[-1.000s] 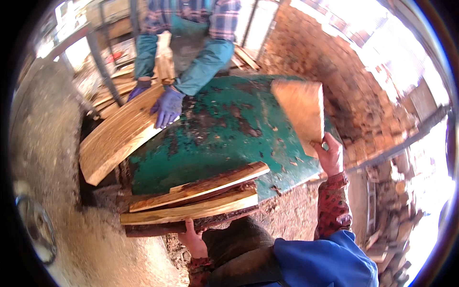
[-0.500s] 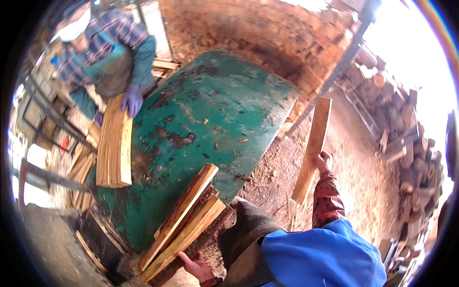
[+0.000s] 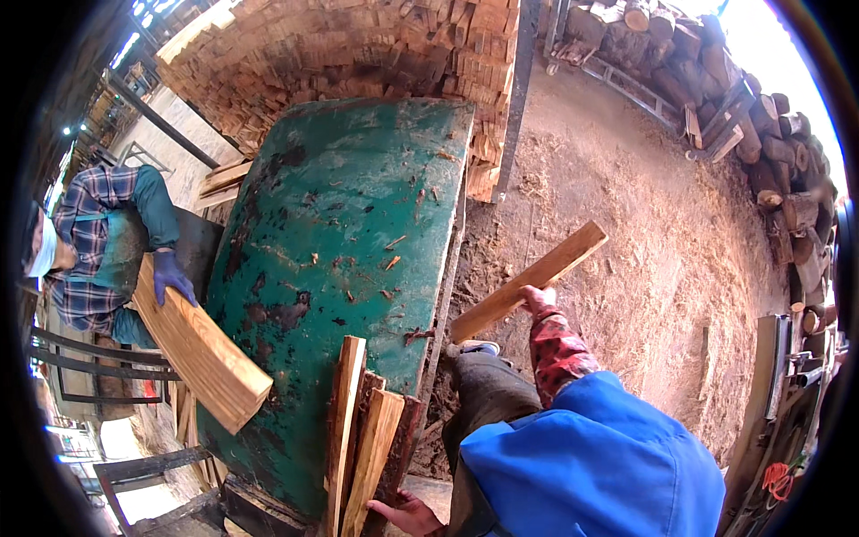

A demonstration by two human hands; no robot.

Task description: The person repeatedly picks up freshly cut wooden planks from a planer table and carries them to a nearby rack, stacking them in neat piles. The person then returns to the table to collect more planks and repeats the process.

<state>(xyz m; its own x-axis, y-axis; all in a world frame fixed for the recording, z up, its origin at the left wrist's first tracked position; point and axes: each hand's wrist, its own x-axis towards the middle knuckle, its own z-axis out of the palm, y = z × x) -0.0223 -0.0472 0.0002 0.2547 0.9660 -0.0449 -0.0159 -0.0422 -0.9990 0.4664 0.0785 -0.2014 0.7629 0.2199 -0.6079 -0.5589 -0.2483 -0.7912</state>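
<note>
The fingers [image 3: 530,294] of the right hand [image 3: 540,302] are bent round 1 board [image 3: 559,259] and hold it by its long edge, near the middle. On the left hand [image 3: 412,515], at the lower middle of the frame, the thumb lies against a stick; its other fingers are mostly hidden, so I cannot tell how far they are closed. Beside that thumb are 2 pale sticks [image 3: 373,452], together with dark bark pieces [image 3: 403,443] which I cannot count surely. There is 1 green table [image 3: 358,215], 1 co-worker [image 3: 94,215] at the left of the frame, with 1 purple glove [image 3: 172,277] visible on 1 thick wood block [image 3: 199,340].

Compared with 1 second ago, the view has turned: the co-worker was at the top and is now at the left. The board was then over the right end of the table; now it is beyond the table's edge, above the floor [image 3: 626,268]. The sticks lay across the frame before, and now they point upward. The right hand has kept its hold.

The board is right of the centre of the frame, slanting up to the right. It is long, flat and narrow, light brown, with a straight edge and a squared upper end.
</note>
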